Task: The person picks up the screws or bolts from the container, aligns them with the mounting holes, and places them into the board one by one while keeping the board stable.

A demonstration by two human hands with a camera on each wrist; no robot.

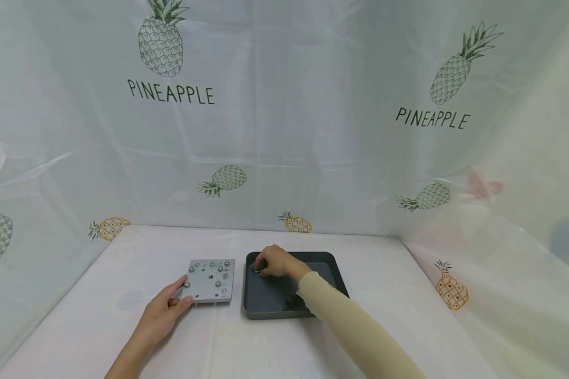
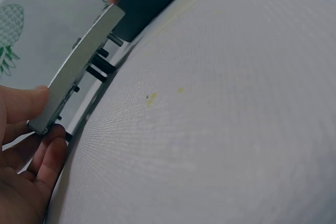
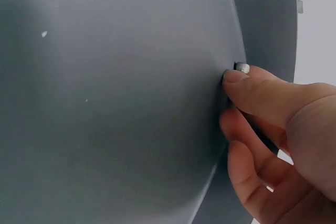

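My left hand (image 1: pixel 160 316) grips the left edge of a square silver metal plate (image 1: pixel 201 284), thumb on the near side and fingers beneath. Screws and holes dot the plate's top face. In the left wrist view, dark screw shanks (image 2: pixel 96 73) stick out under the plate (image 2: pixel 79 61), close above the table. My right hand (image 1: pixel 280 261) is inside a dark grey tray (image 1: pixel 284 315), by its left wall. In the right wrist view, thumb and fingers of that hand (image 3: pixel 283 124) pinch a small silver metal piece (image 3: pixel 242 67); its exact kind is mostly hidden.
A white cloth (image 1: pixel 246 347) covers the table. A pale curtain (image 1: pixel 303 116) printed with pineapples hangs behind and at both sides. Shadow and my right sleeve (image 1: pixel 351 321) cover part of the tray's near right side, where a dark shape (image 1: pixel 294 301) shows.
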